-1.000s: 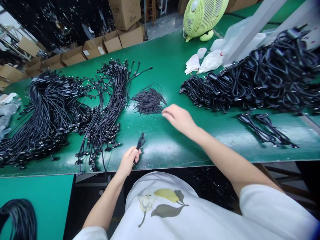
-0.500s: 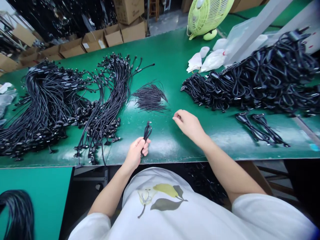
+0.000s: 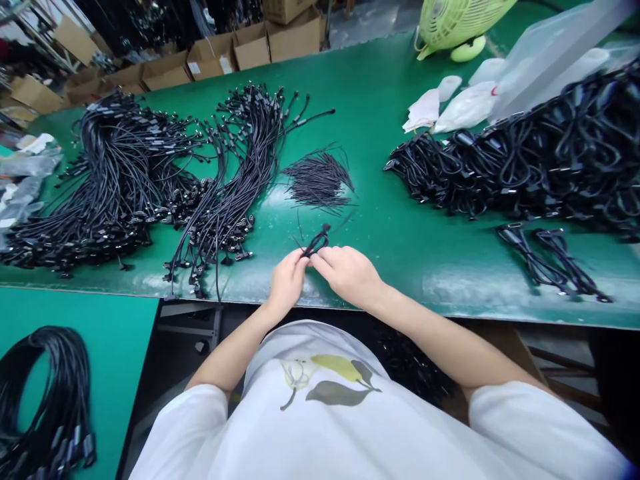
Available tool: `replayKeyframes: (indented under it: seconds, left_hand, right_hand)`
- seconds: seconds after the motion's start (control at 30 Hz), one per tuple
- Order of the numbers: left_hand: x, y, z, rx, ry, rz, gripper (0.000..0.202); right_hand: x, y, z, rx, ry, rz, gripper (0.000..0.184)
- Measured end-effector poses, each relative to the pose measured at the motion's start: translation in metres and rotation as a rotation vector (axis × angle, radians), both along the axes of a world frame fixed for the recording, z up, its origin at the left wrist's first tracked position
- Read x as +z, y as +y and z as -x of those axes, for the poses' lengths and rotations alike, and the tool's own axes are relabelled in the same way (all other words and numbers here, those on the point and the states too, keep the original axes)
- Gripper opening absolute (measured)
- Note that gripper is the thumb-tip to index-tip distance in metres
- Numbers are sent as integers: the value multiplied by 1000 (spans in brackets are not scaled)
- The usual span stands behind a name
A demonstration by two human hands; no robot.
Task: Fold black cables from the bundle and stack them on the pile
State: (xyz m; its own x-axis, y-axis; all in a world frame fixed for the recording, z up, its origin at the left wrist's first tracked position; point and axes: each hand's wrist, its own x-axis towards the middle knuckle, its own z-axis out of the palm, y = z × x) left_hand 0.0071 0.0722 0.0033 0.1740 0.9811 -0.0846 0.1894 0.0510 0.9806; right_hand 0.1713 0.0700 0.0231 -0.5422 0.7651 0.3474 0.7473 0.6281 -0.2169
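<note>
My left hand (image 3: 289, 283) is closed on a small folded black cable (image 3: 320, 241), whose looped end sticks up past the fingers. My right hand (image 3: 350, 275) meets it at the fingertips, pinching a thin black twist tie (image 3: 299, 225) against the bundle; the fingers hide most of the tie. Just beyond both hands lies a loose pile of black twist ties (image 3: 320, 180). To the left stretches a bunch of straight, unfolded cables (image 3: 245, 160), with a bigger heap of cables (image 3: 115, 167) farther left.
A large heap of folded, tied cables (image 3: 530, 157) fills the right of the green table (image 3: 380, 87), with a few folded cables (image 3: 550, 263) in front. White plastic bags (image 3: 465, 107) and a green fan (image 3: 457, 27) stand behind. Coiled cables (image 3: 55, 393) lie on a lower surface at left.
My right hand has come left and toward me to meet the left hand at the folded cable. The view has shifted slightly, moving the table's contents right and up.
</note>
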Motion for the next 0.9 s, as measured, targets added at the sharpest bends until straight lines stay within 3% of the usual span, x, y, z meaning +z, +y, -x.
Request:
replayKeyframes:
  seconds: [0.1, 0.23, 0.4, 0.53, 0.77, 0.9]
  left_hand:
    - [-2, 0, 4, -1, 233, -161, 16]
    - [-2, 4, 11, -88, 307, -194, 20]
    - [-6, 9, 20, -241, 70, 113, 16]
    - [-5, 12, 21, -275, -113, 329, 19]
    - [-8, 11, 20, -258, -145, 437, 15]
    - [-7, 7, 15, -252, -151, 456, 12]
  right_hand:
    - [6, 12, 3, 220, -126, -186, 33]
    - [17, 22, 4, 352, -327, -341, 30]
    - [31, 16, 7, 501, -585, -427, 33]
    - [34, 12, 11, 535, -597, -364, 37]
    - [34, 11, 21, 551, -828, -484, 40]
    - [24, 15, 20, 597, -791, -458, 37]
